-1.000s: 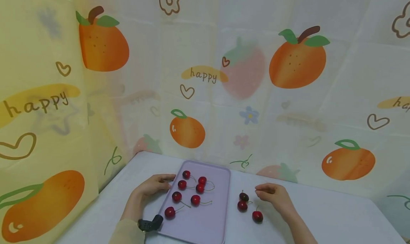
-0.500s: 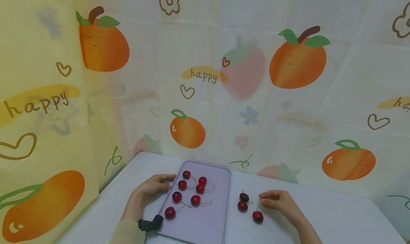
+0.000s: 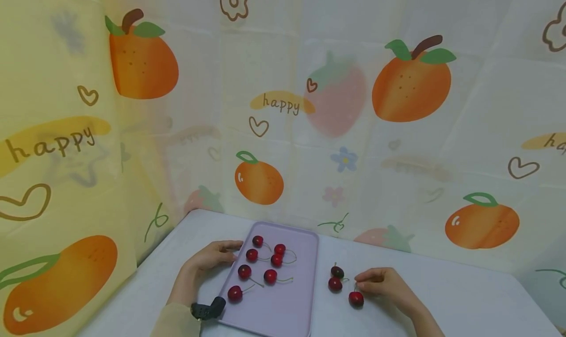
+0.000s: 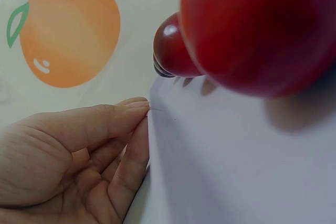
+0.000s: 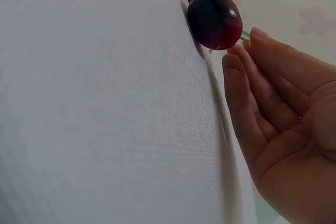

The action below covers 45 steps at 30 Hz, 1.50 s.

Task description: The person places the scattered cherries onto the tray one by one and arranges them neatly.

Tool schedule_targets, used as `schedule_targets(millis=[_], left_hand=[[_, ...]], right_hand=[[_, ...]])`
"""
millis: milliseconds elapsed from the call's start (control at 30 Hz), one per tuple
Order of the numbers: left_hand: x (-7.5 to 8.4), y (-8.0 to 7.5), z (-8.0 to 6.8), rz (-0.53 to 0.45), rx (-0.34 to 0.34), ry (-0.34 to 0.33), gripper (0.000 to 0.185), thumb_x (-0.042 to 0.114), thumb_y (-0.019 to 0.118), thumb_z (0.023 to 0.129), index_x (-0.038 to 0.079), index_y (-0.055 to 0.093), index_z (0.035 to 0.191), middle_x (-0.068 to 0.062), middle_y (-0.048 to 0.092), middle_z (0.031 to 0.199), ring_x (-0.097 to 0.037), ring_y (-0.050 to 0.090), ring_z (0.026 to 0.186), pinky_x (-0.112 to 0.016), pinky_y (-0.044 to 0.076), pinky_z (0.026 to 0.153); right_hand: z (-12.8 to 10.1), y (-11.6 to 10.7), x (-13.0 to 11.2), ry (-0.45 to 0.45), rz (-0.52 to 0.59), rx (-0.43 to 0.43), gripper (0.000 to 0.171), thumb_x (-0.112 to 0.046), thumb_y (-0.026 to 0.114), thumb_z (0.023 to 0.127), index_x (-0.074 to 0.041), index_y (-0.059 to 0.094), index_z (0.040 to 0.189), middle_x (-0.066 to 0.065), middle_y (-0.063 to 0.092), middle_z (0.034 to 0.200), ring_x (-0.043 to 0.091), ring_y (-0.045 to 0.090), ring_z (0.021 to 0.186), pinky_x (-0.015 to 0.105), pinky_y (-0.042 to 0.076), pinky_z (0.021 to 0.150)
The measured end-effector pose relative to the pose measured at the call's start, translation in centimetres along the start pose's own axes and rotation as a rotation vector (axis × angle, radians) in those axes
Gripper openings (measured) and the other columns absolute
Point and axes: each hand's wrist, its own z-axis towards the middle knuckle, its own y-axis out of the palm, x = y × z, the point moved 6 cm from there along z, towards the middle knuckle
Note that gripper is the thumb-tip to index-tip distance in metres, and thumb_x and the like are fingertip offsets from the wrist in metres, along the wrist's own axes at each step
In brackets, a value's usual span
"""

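Note:
My left hand (image 3: pixel 214 255) pinches the left rim of a lilac tray (image 3: pixel 294 307); in the left wrist view its thumb and finger meet at the tray's edge. Several red cherries with green stems lie on the tray, among them a cherry (image 3: pixel 235 293) near the left rim. On the table to the right, a dark cherry (image 3: pixel 337 271) and a red cherry (image 3: pixel 334 284) sit together. Nearer me is a single cherry (image 3: pixel 355 299), whose upright stem is between the fingertips of my right hand (image 3: pixel 382 287). The right wrist view shows this stem (image 5: pixel 245 36) at the fingertips.
A white-covered table (image 3: pixel 464 297) carries everything. Behind it and on the left hangs a pale curtain (image 3: pixel 283 47) printed with oranges, hearts and the word "happy". A dark wrist strap (image 3: pixel 207 309) on the left arm overlaps the tray's near left edge.
My right hand has come down and slightly toward me, from beside the paired cherries to the stem of the single cherry. The left hand, tray and cherries have stayed in place.

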Motion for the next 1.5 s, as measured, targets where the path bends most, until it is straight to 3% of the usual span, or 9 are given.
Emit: schedule_targets(millis=[267,833,1300,1500], left_hand=[[0.1,0.0,0.0,-0.009,-0.001,0.007,0.049,0.01,0.066,0.087,0.009,0.06,0.136,-0.016,0.056,0.144,-0.032,0.05,0.13,-0.057,0.031,0.115],[0.2,0.1,-0.2,-0.005,0.011,-0.001,0.047,0.009,0.065,0.088,0.009,0.061,0.135,-0.017,0.055,0.144,-0.037,0.048,0.133,-0.06,0.03,0.115],[0.1,0.1,0.1,0.001,0.017,-0.009,0.047,0.011,0.066,0.088,0.01,0.062,0.134,-0.017,0.055,0.145,-0.035,0.047,0.131,-0.061,0.03,0.115],[0.0,0.1,0.1,-0.001,0.013,-0.011,0.046,0.012,0.065,0.089,0.011,0.062,0.135,-0.017,0.054,0.145,-0.033,0.046,0.13,-0.059,0.031,0.115]], right_hand=[[-0.1,0.4,-0.2,-0.026,0.047,-0.028,0.04,-0.024,0.071,0.09,0.008,0.068,0.113,0.011,0.076,0.103,0.006,0.069,0.083,0.021,0.056,0.075],[-0.1,0.5,-0.1,-0.013,0.04,-0.023,0.038,-0.025,0.073,0.088,0.008,0.07,0.107,0.005,0.076,0.095,0.006,0.069,0.082,0.02,0.056,0.074],[0.0,0.4,-1.1,-0.053,0.029,0.049,0.038,-0.025,0.072,0.088,0.009,0.069,0.105,0.013,0.076,0.097,0.007,0.071,0.08,0.023,0.058,0.075],[0.2,1.1,-2.5,-0.102,0.011,0.063,0.035,-0.025,0.072,0.089,0.006,0.071,0.103,0.009,0.077,0.092,0.004,0.069,0.078,0.021,0.058,0.074]])
